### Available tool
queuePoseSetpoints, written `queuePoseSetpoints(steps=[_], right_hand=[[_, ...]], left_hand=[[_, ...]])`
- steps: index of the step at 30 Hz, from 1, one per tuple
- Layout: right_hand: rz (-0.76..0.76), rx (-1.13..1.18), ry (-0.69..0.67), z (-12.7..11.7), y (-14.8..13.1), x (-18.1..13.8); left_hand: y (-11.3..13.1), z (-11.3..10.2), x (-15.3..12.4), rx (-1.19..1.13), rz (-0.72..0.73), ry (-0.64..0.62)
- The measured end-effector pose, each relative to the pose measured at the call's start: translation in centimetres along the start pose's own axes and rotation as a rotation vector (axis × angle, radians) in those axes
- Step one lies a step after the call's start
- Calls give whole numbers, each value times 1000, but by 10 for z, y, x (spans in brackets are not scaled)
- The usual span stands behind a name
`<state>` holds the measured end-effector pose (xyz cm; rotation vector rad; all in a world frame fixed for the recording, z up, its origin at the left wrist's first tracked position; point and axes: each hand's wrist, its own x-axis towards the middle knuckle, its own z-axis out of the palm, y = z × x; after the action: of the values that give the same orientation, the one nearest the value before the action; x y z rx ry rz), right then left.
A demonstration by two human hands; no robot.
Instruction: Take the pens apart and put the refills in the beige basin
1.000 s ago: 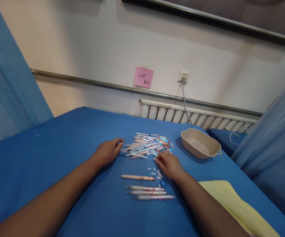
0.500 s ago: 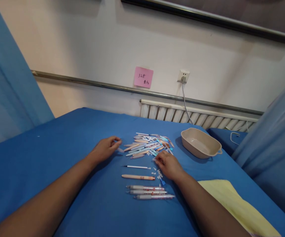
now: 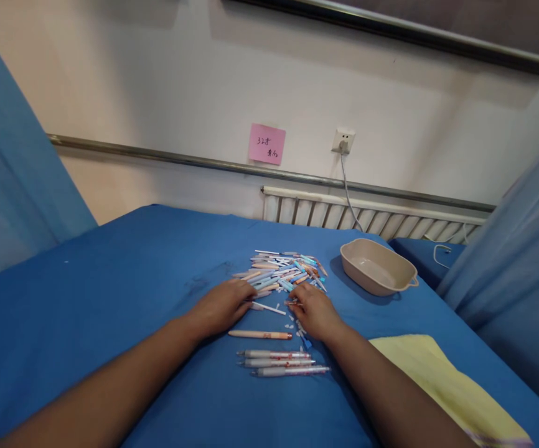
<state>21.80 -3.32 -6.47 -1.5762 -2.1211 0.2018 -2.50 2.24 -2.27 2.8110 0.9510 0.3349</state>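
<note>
A pile of pen parts, pastel barrels and thin refills, lies on the blue sheet. My left hand rests palm down just in front of the pile, its fingertips closed on one end of a thin white refill. My right hand lies opposite it, fingers pinched at a small piece that I cannot make out. Between and below the hands are small white bits, an orange pen and three grey pens side by side.
A beige basin with nothing in it stands to the right of the pile. A yellow cloth lies at the near right. A radiator and a wall socket with a cable are behind. Blue curtains hang on both sides.
My left hand has come from the pile's left edge, rightward and nearer to me, onto the white refill, which now lies slightly further from me. My right hand has barely moved.
</note>
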Motion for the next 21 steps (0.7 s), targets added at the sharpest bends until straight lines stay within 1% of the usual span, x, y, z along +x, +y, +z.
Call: queuePoseSetpoints(steps=[3, 5, 8, 11, 13, 15, 18, 21], right_hand=[[-25, 22, 34, -6, -10, -3], [-95, 65, 32, -11, -19, -7], [-241, 122, -57, -11, -33, -15], [-315, 127, -147, -5, -42, -19], [-322, 100, -167, -1, -44, -19], [-313, 57, -163, 2, -43, -17], [-271, 49, -131, 1, -38, -14], [-175, 163, -78, 2, -30, -11]], left_hand=[[0, 8, 7, 75, 22, 64], [-1, 11, 8, 67, 5, 92], [-2, 11, 5, 1, 13, 100], [-2, 10, 3, -31, 71, 52], [-1, 10, 3, -28, 59, 55], [0, 8, 4, -43, 13, 100], [3, 4, 1, -143, -7, 156], [6, 1, -3, -262, 25, 109]])
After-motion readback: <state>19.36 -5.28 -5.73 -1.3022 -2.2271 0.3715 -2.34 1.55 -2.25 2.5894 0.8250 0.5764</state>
